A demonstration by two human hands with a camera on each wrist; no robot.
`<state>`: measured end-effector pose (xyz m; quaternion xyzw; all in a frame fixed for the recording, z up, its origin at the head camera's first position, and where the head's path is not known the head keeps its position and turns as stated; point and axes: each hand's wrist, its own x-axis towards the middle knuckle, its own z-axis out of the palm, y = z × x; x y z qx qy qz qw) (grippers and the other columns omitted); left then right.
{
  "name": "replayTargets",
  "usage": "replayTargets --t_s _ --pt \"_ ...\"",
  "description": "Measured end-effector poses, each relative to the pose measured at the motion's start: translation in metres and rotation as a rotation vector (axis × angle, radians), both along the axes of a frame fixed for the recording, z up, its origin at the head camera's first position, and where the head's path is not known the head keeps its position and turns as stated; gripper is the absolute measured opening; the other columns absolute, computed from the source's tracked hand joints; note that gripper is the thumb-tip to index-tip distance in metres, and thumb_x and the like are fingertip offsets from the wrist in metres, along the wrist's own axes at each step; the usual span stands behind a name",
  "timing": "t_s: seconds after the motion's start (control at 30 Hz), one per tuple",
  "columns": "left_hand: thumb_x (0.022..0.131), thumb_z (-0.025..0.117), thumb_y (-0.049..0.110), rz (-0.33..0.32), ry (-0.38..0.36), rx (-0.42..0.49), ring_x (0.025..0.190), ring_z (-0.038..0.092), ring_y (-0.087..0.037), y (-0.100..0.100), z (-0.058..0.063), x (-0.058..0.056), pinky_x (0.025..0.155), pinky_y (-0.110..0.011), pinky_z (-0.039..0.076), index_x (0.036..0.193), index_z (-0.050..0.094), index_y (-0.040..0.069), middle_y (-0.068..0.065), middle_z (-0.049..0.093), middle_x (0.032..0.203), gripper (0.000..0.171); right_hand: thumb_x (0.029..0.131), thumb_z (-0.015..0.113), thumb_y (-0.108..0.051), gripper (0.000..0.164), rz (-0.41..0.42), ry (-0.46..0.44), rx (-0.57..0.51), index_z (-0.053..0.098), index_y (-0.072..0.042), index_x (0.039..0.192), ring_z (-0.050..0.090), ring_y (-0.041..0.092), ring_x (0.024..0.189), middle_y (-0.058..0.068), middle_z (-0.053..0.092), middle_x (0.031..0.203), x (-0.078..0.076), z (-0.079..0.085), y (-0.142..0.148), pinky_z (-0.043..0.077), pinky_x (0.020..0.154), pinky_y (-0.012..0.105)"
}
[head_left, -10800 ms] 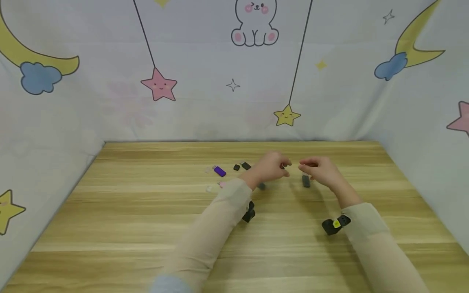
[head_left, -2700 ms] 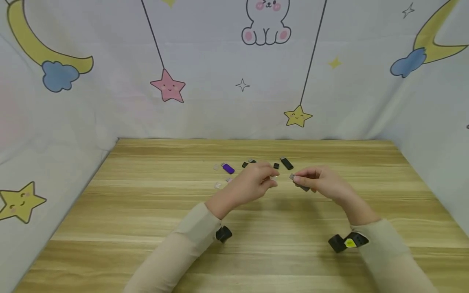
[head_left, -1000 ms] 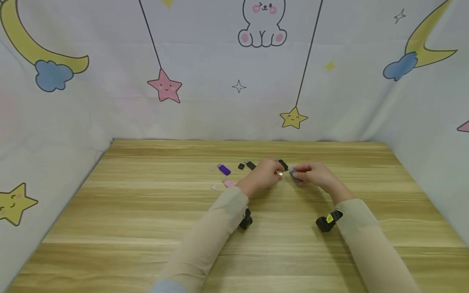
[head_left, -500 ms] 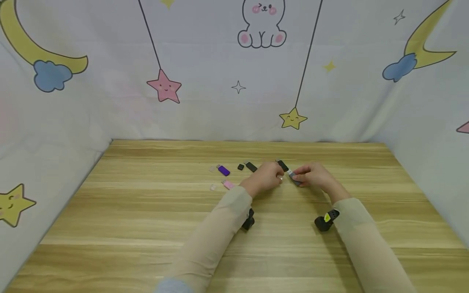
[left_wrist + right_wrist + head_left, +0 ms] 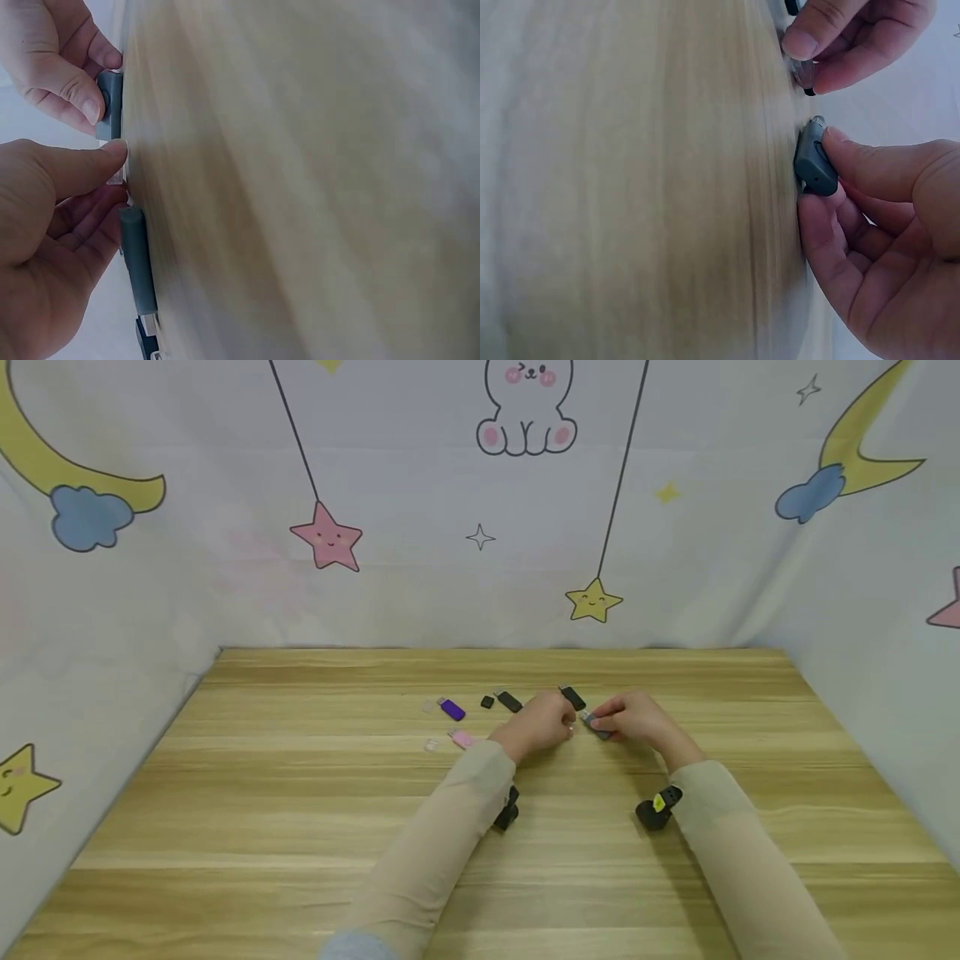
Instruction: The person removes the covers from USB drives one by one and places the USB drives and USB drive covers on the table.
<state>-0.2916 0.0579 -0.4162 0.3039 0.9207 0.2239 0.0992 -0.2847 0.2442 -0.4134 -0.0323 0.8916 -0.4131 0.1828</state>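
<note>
My right hand [image 5: 637, 720] pinches a grey USB flash drive [image 5: 597, 727] between thumb and fingers, low over the table, its metal plug pointing toward my left hand. A small clear cap [image 5: 804, 73] is held between the thumb and fingertips of my left hand [image 5: 540, 720], close to the table and apart from the plug. In the head view the cap is mostly hidden by the fingers. Just behind the hands lies an uncapped black USB flash drive [image 5: 573, 697]. Another black drive [image 5: 509, 700] lies left of it, partly behind my left hand.
Farther left on the wooden table [image 5: 300, 810] lie a black cap [image 5: 487, 702], a purple USB drive [image 5: 452, 709] and a pink one [image 5: 462, 739], partly covered by the left sleeve. Clear caps [image 5: 431, 745] lie beside these two. A patterned cloth [image 5: 405, 602] stands behind.
The grey drive lay on the table at first; my right hand then lifted it and brought it left. My left hand now pinches the clear cap. Little differs over the last half second.
</note>
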Motion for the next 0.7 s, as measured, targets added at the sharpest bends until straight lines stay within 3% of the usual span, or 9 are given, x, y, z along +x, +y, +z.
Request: replayTargets --t_s 0.17,0.4,0.7 --pt "0.09 0.065 0.007 0.005 -0.01 0.006 0.108 0.063 -0.019 0.0021 -0.001 -0.0005 0.092 -0.026 0.049 0.111 0.071 0.001 -0.008 0.069 0.113 0.022 0.092 0.065 -0.012 0.029 -0.009 -0.007 0.02 0.066 0.007 0.114 0.061 0.012 0.078 0.015 0.066 0.103 -0.0005 -0.0005 -0.001 0.054 0.069 0.025" --pt "0.089 0.065 0.005 0.005 -0.012 0.019 0.094 0.062 -0.016 0.0037 -0.0016 -0.0024 0.085 -0.025 0.05 0.105 0.073 0.001 -0.008 0.071 0.105 0.018 0.093 0.064 -0.013 0.029 0.01 -0.013 0.023 0.065 0.008 0.114 0.06 0.013 0.08 0.014 0.066 0.101 0.0004 0.0024 -0.0019 0.053 0.069 0.026" --pt "0.09 0.065 0.007 0.007 -0.035 -0.006 0.099 0.062 -0.017 0.0042 -0.0008 -0.0034 0.088 -0.025 0.049 0.11 0.071 0.002 -0.008 0.069 0.11 0.021 0.093 0.064 -0.015 0.029 0.011 -0.021 0.049 0.065 0.007 0.113 0.057 0.013 0.078 0.011 0.065 0.097 -0.0006 0.0023 -0.0041 0.051 0.067 0.025"
